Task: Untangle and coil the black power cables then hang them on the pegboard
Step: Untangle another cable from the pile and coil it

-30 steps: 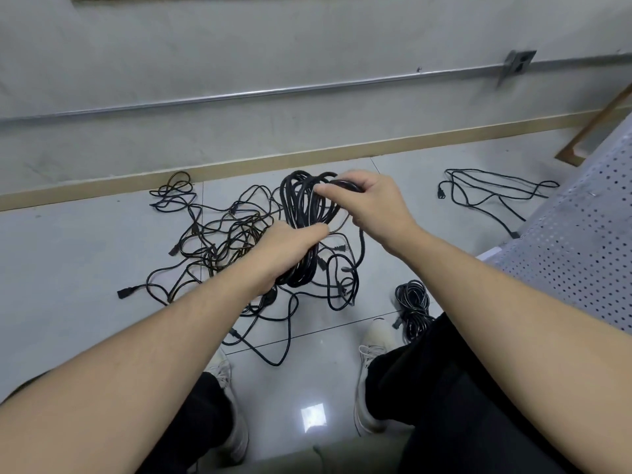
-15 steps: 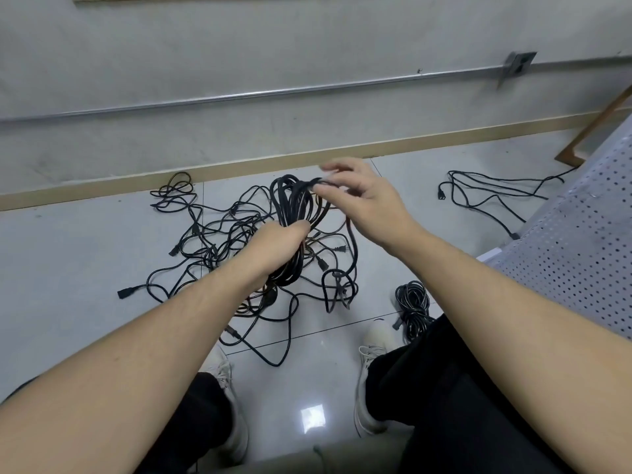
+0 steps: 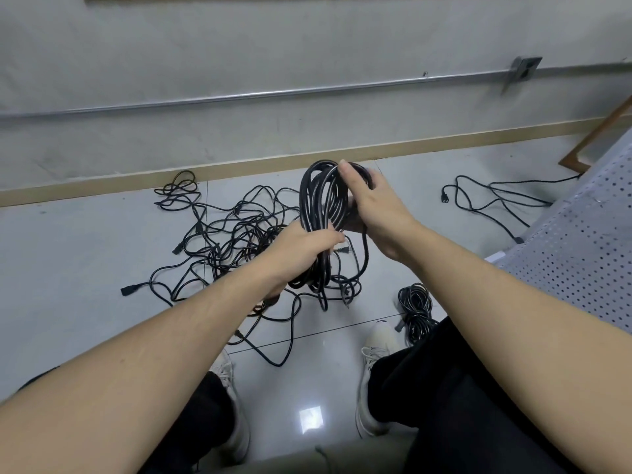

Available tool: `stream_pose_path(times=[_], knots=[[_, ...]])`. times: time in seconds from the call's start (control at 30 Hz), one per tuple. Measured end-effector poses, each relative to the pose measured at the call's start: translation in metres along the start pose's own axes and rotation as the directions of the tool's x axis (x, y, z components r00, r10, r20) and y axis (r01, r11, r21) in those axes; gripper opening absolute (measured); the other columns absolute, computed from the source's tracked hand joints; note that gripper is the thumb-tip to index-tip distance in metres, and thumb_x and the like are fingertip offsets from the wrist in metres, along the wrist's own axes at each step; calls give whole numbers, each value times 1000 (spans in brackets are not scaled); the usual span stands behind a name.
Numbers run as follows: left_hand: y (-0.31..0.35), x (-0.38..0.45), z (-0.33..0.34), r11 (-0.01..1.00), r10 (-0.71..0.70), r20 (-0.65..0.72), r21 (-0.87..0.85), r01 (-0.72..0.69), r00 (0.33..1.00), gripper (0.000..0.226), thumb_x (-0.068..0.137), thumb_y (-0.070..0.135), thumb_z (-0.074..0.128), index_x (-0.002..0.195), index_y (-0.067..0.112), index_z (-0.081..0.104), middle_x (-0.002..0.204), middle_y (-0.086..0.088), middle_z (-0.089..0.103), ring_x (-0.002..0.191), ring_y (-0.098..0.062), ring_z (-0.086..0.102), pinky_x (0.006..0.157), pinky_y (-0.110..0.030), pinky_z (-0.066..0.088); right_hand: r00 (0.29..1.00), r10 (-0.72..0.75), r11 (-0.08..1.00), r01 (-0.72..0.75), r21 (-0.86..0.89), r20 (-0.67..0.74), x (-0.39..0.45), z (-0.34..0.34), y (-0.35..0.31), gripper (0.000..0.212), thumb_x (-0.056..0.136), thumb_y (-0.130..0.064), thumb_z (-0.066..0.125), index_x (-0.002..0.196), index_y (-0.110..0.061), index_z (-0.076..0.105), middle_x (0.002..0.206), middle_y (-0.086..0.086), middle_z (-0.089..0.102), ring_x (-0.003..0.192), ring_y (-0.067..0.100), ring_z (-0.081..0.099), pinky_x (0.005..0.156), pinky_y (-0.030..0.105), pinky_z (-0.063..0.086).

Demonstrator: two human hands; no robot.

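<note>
A coil of black power cable (image 3: pixel 319 203) stands upright in the air between my hands. My left hand (image 3: pixel 302 249) is closed around the coil's lower half. My right hand (image 3: pixel 371 203) grips the coil's upper right side, thumb over the top loops. A loose end with a plug (image 3: pixel 343 249) hangs from the coil. Under the coil a tangle of black cables (image 3: pixel 232 234) is spread over the floor. A finished small coil (image 3: pixel 415 307) lies by my right foot. The grey perforated pegboard (image 3: pixel 574 248) leans at the right edge.
Another loose black cable (image 3: pixel 492 200) lies on the floor at the right, near the pegboard. My two white shoes (image 3: pixel 374 347) are planted on the glossy tiles. A grey wall with a metal conduit (image 3: pixel 273 94) and a wooden skirting runs behind.
My right hand has moved from pinching a strand above the coil to gripping the coil's upper side. The coil stands more upright and tighter. My left hand has kept its hold.
</note>
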State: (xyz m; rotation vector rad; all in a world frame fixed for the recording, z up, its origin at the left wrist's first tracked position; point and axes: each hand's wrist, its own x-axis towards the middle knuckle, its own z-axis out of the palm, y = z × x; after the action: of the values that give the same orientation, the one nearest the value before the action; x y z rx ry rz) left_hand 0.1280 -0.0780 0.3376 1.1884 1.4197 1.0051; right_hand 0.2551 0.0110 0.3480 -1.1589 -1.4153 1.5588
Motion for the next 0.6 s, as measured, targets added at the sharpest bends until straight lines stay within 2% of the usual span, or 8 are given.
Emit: stream_pose_path(times=[0.07, 0.13, 0.2, 0.3, 0.37, 0.47, 0.53, 0.6], knots=[[2, -4, 0, 997, -9, 49, -77, 13, 999, 24, 75, 34, 73, 63, 19, 57, 78, -12, 56, 76, -21, 50, 64, -33, 37, 997, 37, 997, -41, 60, 67, -2, -3, -3, 50, 91, -55, 68, 112, -9, 65, 91, 11, 73, 74, 21, 70, 89, 48, 59], [3, -5, 4, 987, -31, 72, -158, 42, 997, 25, 69, 35, 74, 57, 24, 55, 88, -13, 56, 80, -22, 49, 63, -33, 36, 996, 60, 987, -69, 146, 71, -4, -2, -5, 40, 92, -48, 70, 103, -10, 67, 79, 9, 70, 67, 19, 65, 75, 43, 54], [0, -4, 8, 978, -24, 76, -203, 39, 997, 29, 77, 29, 69, 54, 25, 51, 74, -10, 49, 66, -17, 46, 59, -30, 33, 995, 64, 970, -79, 228, 70, -6, 2, -5, 38, 91, -47, 72, 103, -11, 65, 75, 7, 65, 63, 17, 62, 68, 34, 48], [-4, 0, 14, 971, -29, 101, -234, 53, 994, 40, 90, 19, 63, 54, 25, 46, 56, 7, 38, 52, -10, 36, 54, -28, 28, 996, 56, 960, -73, 270, 71, -7, 4, -7, 31, 93, -43, 71, 99, -15, 59, 65, 2, 55, 56, 14, 55, 57, 26, 49], [-5, 1, 16, 957, -63, 159, -271, 105, 985, 37, 87, 22, 64, 55, 24, 46, 60, 6, 38, 63, -18, 50, 55, -29, 29, 996, 54, 967, -69, 245, 68, -7, 2, -8, 33, 93, -45, 70, 100, -17, 55, 62, -1, 53, 54, 14, 51, 53, 26, 45], [-2, 3, 11, 938, -123, 276, -282, 202, 953, 28, 78, 29, 64, 51, 22, 60, 82, -3, 59, 106, -19, 71, 69, -27, 42, 997, 57, 979, -66, 193, 51, -5, -1, -9, 35, 94, -50, 67, 101, -20, 51, 59, -3, 51, 53, 15, 50, 52, 28, 38], [2, 4, 8, 955, -107, 305, -234, 183, 946, 24, 76, 32, 67, 54, 21, 63, 90, -12, 59, 86, -16, 69, 69, -30, 40, 999, 29, 982, -35, 188, 38, -3, -1, -8, 34, 95, -51, 66, 99, -20, 51, 58, -2, 49, 53, 15, 49, 54, 30, 34], [3, 4, 8, 971, -62, 293, -204, 126, 954, 23, 77, 31, 63, 61, 17, 56, 69, -5, 51, 60, -15, 48, 59, -33, 31, 998, 3, 967, -18, 254, 57, 1, 0, -6, 34, 96, -50, 65, 94, -20, 50, 57, -1, 44, 52, 14, 45, 55, 30, 31]])
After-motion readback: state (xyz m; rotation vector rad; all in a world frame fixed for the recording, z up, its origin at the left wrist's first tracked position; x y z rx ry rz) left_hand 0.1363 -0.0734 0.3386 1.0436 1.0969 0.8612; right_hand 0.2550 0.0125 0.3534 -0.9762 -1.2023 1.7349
